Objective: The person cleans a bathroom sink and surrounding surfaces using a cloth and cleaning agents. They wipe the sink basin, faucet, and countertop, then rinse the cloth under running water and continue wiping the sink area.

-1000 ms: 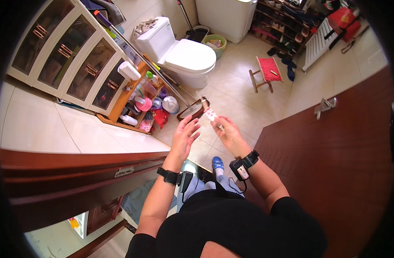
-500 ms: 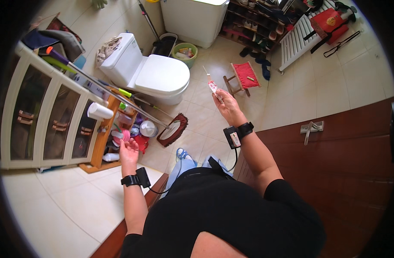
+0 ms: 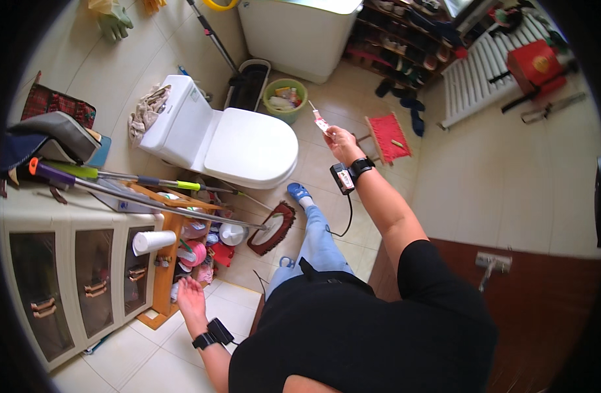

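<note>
My right hand [image 3: 343,145] is closed around a slim red-and-white patterned object [image 3: 321,122] with a thin pale tip; its exact kind is not clear. The tip points up and away from me, near the white toilet's [image 3: 251,145] closed lid and the red folding stool [image 3: 387,137]. Low on the left, my left hand [image 3: 192,300] holds nothing, palm up and fingers partly spread. It is beside a wooden shelf [image 3: 164,275] crowded with bottles and a pink item [image 3: 193,253].
A mop [image 3: 272,228] leans across from the cream cabinet [image 3: 64,226], its head on the tiles. A green basin [image 3: 294,112] and a black bucket [image 3: 248,88] stand behind the toilet. Shoes fill a rack [image 3: 395,46]. A brown door [image 3: 530,295] is at right.
I have stepped forward, one foot now ahead near the toilet. My right hand still holds the patterned object. The door has slipped lower in view, and my left hand sits lower.
</note>
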Available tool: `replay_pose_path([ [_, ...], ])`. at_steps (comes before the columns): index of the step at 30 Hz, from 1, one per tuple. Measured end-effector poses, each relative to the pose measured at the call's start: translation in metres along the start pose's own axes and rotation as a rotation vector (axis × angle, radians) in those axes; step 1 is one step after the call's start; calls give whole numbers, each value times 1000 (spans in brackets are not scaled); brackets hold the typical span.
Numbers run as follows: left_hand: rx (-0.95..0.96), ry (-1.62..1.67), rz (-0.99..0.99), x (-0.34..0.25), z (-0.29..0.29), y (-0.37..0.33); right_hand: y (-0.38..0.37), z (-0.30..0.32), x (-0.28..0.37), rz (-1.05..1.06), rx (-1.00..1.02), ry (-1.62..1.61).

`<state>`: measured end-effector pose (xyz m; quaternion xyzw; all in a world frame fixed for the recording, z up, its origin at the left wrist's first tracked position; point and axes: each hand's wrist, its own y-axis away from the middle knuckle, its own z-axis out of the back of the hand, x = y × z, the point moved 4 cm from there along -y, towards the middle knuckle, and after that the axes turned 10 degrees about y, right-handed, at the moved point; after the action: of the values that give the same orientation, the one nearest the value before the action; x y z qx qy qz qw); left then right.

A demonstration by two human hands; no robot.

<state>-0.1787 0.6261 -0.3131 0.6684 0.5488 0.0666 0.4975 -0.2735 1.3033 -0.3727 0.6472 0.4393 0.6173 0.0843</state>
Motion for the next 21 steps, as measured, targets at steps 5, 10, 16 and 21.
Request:
replay_pose_path([
  [5, -282, 80, -75, 6, 25, 14, -101, -67, 5, -22, -143, 117],
  [10, -498, 32, -158, 27, -32, 63, -208, -112, 3, -91, -98, 212],
  [16, -683, 4, -208, 49, -69, 92, -289, -184, 18, -98, -67, 277],
  [21, -660, -41, -217, 53, -92, 90, -320, -181, 21, -195, 10, 356],
])
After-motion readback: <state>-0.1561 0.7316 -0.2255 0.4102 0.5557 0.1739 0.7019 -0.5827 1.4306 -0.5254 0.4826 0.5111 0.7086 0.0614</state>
